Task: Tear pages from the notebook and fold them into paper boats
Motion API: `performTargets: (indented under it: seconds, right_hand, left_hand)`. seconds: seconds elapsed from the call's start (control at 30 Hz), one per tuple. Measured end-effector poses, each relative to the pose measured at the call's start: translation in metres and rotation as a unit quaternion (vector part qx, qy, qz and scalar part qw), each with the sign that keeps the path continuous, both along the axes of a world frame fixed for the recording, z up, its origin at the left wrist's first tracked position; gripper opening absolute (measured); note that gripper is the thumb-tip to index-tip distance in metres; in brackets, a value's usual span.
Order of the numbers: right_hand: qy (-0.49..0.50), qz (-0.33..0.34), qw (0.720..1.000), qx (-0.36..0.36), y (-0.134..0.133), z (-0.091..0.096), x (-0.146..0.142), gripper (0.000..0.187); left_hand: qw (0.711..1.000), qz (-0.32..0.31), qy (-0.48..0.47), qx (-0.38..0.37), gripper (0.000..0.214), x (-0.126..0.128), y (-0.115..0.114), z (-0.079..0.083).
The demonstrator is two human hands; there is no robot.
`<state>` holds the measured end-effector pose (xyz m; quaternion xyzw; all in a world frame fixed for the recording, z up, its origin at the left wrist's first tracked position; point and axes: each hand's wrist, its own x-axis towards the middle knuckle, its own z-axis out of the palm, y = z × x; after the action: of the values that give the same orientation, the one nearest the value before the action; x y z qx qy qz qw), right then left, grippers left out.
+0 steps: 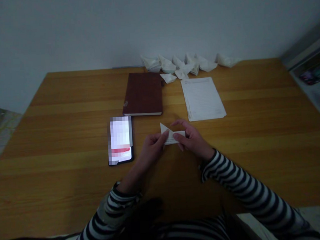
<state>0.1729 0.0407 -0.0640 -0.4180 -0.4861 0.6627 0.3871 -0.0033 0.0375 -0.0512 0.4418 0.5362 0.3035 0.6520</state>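
Both of my hands meet over the middle of the wooden table (56, 139) and pinch a small folded white paper piece (170, 135). My left hand (150, 149) grips its left end with closed fingers. My right hand (191, 138) holds its right end, thumb and fingers pressed on it. One pointed corner of the paper sticks up between the hands. Both of my sleeves are black and white striped.
A lit phone (120, 140) lies left of my hands. Behind it is a closed dark red notebook (144, 94), and to its right a stack of white sheets (203, 98). Several folded paper shapes (184, 65) line the far edge by the wall.
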Motion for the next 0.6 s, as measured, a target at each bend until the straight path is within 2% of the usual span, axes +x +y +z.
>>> performTargets:
  seconds: [0.13, 0.3, 0.43, 0.6]
  right_hand:
    - [-0.004, -0.020, 1.000, 0.000, -0.003, 0.001, -0.005, 0.042]
    - [-0.006, -0.088, 0.996, -0.023, -0.006, 0.003, -0.015, 0.059]
    - [0.018, -0.070, 0.997, -0.039, -0.007, 0.003, -0.015, 0.062]
    - [0.028, -0.027, 0.999, 0.016, -0.005, -0.004, -0.007, 0.050]
  left_hand:
    - [0.998, -0.052, 0.014, 0.024, 0.053, 0.000, -0.001, 0.002]
    - [0.978, -0.093, 0.079, 0.169, 0.049, 0.005, -0.006, 0.002]
    - [0.975, -0.095, 0.086, 0.182, 0.053, 0.007, -0.010, 0.001]
    - [0.977, -0.072, 0.089, 0.180, 0.053, 0.006, -0.009, 0.001]
